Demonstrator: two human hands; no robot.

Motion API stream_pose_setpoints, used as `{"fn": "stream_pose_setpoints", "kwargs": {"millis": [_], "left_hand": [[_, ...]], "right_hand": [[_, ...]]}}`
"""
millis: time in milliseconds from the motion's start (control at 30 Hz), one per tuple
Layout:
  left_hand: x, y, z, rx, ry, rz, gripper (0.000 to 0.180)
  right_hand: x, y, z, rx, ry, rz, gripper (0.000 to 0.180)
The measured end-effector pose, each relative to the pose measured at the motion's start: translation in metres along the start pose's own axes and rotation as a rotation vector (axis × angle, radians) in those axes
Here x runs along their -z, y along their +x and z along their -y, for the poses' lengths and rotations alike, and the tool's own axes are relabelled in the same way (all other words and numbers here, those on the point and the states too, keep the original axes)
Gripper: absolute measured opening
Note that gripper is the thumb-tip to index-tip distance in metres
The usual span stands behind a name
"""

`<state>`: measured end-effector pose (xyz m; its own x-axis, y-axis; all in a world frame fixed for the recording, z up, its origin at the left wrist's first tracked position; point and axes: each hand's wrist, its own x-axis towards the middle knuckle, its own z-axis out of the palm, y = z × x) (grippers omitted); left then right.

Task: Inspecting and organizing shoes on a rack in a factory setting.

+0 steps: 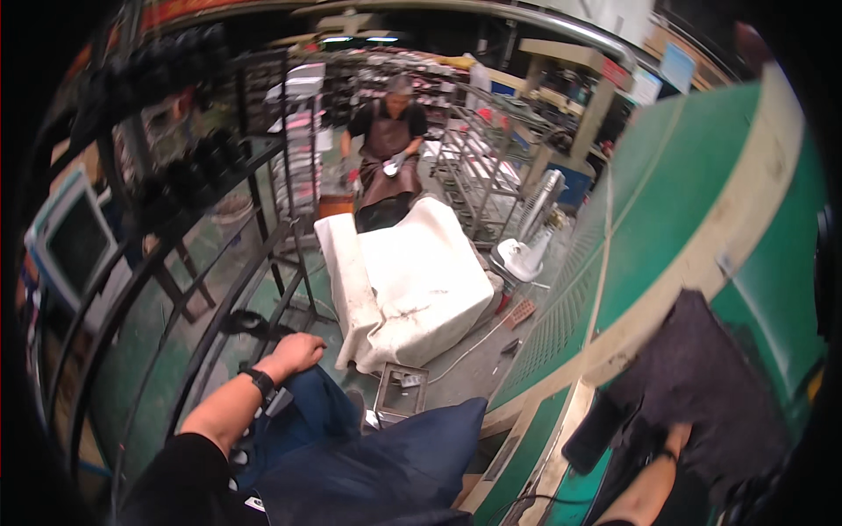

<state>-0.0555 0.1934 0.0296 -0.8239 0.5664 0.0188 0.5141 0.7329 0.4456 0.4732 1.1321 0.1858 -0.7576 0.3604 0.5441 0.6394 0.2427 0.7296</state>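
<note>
My left hand (pixel 298 351) is curled into a loose fist beside the curved black metal rack (pixel 175 289), just above my blue trouser knee. A black watch (pixel 259 381) sits on that wrist. A black shoe (pixel 248 323) lies on the rack right next to this hand. My right hand (pixel 678 432) reaches up to the lower edge of a dark grey cloth (pixel 702 368) draped on the green machine housing (pixel 675 193). Its fingers are hidden under the cloth. A dark blue apron (pixel 386 465) covers my lap.
A person in a brown apron (pixel 390 149) works at the back behind a large white-covered block (pixel 421 280). A white floor fan (pixel 526 254), wire racks (pixel 478 167), a small metal frame box (pixel 402 390) and a red brick (pixel 522 312) are on the floor. A monitor (pixel 74 241) stands far left.
</note>
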Motion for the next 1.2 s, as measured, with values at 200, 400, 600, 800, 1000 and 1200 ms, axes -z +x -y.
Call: {"fn": "stream_pose_setpoints", "kwargs": {"millis": [200, 400, 600, 800, 1000, 1200], "left_hand": [[0.052, -0.008, -0.010, 0.042, -0.025, 0.038, 0.035], [0.077, -0.017, 0.015, 0.029, -0.392, 0.122, 0.030], [0.072, 0.010, 0.008, -0.004, -0.631, 0.143, 0.035], [0.069, -0.004, -0.080, -0.203, -0.814, 0.189, 0.031], [0.061, -0.025, -0.196, -0.616, -0.796, 0.512, 0.035], [0.059, -0.049, -0.273, -0.750, -1.296, 0.888, 0.078]], "right_hand": [[0.208, -0.095, 0.017, -0.493, 1.057, 0.488, 0.096], [0.409, -0.136, -0.013, -0.490, 1.200, 0.737, 0.111], [0.413, -0.182, -0.034, -0.785, 1.200, 0.768, 0.097], [0.404, -0.146, 0.001, -1.268, 1.762, 0.450, 0.043], [0.440, -0.162, -0.015, -1.743, 1.985, -0.019, 0.042], [0.517, -0.093, 0.078, -0.590, 2.096, 0.108, 0.054]]}}
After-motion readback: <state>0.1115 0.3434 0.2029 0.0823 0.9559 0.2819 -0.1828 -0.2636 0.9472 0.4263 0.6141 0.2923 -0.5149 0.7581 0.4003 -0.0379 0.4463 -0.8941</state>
